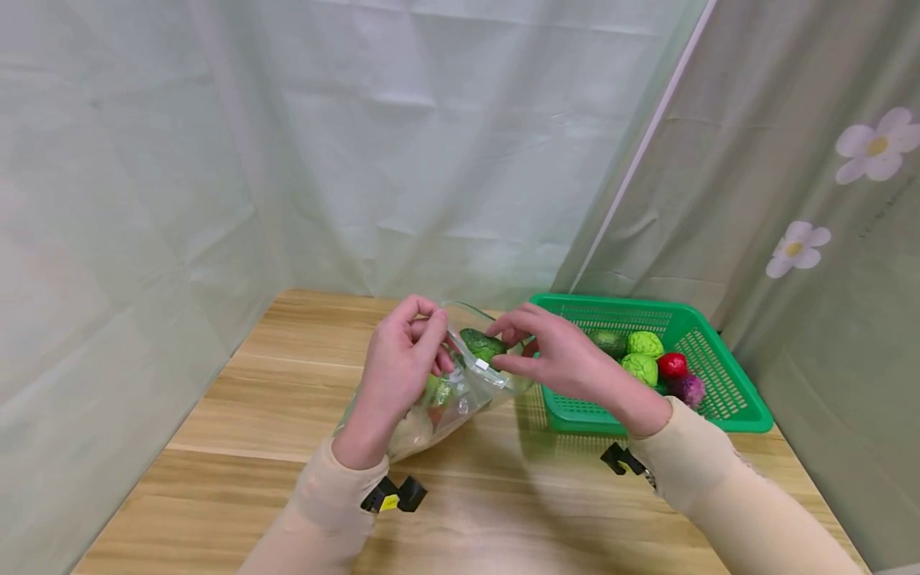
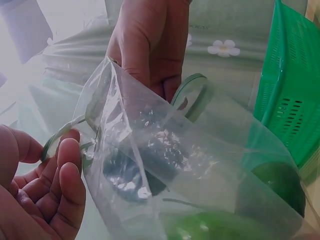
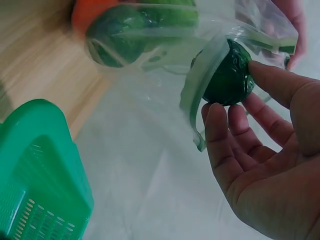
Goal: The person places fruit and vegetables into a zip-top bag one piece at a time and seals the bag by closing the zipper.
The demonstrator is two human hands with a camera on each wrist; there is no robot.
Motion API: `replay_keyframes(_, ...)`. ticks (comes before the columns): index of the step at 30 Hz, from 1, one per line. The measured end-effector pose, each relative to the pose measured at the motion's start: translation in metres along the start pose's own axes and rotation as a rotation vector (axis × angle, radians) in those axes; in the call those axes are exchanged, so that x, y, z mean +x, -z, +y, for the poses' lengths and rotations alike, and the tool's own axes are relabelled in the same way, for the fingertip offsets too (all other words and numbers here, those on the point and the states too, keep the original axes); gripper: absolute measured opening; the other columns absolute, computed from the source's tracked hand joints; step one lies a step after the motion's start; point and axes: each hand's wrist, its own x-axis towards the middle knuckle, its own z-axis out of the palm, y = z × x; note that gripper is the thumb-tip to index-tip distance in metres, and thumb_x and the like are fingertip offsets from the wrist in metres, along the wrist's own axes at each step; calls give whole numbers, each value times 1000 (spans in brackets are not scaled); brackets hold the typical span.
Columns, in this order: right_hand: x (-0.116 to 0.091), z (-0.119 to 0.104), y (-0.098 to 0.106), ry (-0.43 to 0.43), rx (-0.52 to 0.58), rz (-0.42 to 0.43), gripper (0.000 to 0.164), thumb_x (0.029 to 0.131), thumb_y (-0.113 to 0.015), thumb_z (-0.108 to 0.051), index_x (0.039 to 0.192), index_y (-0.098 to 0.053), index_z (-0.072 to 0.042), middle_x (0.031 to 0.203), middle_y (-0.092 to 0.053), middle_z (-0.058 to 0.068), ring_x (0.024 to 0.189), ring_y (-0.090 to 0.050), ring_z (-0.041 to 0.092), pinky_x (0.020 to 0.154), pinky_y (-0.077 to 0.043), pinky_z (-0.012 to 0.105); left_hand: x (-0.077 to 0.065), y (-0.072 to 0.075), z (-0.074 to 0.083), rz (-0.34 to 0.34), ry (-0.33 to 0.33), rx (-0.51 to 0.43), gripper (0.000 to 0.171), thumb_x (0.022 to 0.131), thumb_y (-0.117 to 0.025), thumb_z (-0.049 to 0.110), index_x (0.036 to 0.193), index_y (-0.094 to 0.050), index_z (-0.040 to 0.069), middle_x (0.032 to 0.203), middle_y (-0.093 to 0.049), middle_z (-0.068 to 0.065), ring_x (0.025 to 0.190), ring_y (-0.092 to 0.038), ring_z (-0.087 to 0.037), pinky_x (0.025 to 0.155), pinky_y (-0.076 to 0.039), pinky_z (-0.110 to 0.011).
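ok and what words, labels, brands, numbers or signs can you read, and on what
No text is readable.
Curtain: faint marks below the upper flower, perhaps lettering, too blurred to read.
Left wrist's yellow tag: too small to tell.
Bag, basket: no lettering seen.

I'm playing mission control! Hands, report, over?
Left hand pinching clear plastic zip bag. Right hand holding bumpy green avocado at bag mouth. Nothing visibly blocking.
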Motion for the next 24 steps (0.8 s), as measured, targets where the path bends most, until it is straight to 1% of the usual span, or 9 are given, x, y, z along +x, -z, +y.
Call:
replay_keyframes(4, 2, -1, -4, 19, 14, -30, 26, 104, -81, -16, 129, -77, -14, 119, -73, -3, 109, -72, 16, 94, -64, 39, 0, 0, 0, -2, -4, -9, 14, 113, -62, 12, 107, -64, 0, 78, -75, -12, 57, -66, -25, 53, -58, -28)
replay_keyframes(8, 4, -2, -6, 29, 0, -89, 23, 108, -75, -13, 130, -78, -15, 124, -77, -4, 113, -74, 13, 97, -64, 36, 0, -1, -1, 1, -10, -17, 15, 113, -62, 10, 106, -63, -3, 77, -74, -13, 56, -66, -25, 52, -57, -27)
replay_keyframes(10, 3, -2, -5, 21, -12, -100, 24, 108, -73, -13, 131, -79, -16, 126, -77, -5, 114, -74, 12, 98, -63, 36, 0, -1, -2, 3, -8, -21, 15, 112, -62, 10, 105, -63, -3, 76, -74, -14, 56, -66, -24, 52, -56, -27)
replay_keyframes(15, -3, 0, 6, -19, -35, -50, 26, 107, -75, -14, 133, -78, -16, 127, -77, -3, 115, -72, 15, 102, -62, 43, 1, -2, 0, -3, -5, -13, 14, 113, -61, 11, 106, -63, -1, 76, -74, -13, 56, -66, -25, 52, -57, -27)
replay_keyframes(19, -9, 7, 17, -56, -72, 2, 27, 107, -77, -15, 134, -77, -16, 127, -76, -1, 114, -73, 18, 101, -62, 47, 1, -1, 1, -11, -12, 1, 12, 113, -61, 11, 106, -64, 2, 80, -76, -11, 58, -67, -26, 52, -58, -28)
replay_keyframes(21, -13, 12, 23, -77, -87, 22, 27, 106, -77, -15, 134, -77, -16, 128, -76, 1, 113, -73, 20, 101, -62, 48, 1, -1, 1, -15, -15, 5, 11, 114, -61, 11, 107, -64, 2, 80, -76, -11, 58, -67, -27, 52, -58, -28)
replay_keyframes(24, -17, 19, 31, -112, -113, 47, 28, 106, -77, -15, 134, -77, -15, 129, -76, 2, 112, -74, 23, 102, -61, 50, 1, 0, 1, -18, -12, 10, 13, 114, -60, 11, 109, -64, -1, 80, -76, -11, 59, -67, -27, 53, -59, -28)
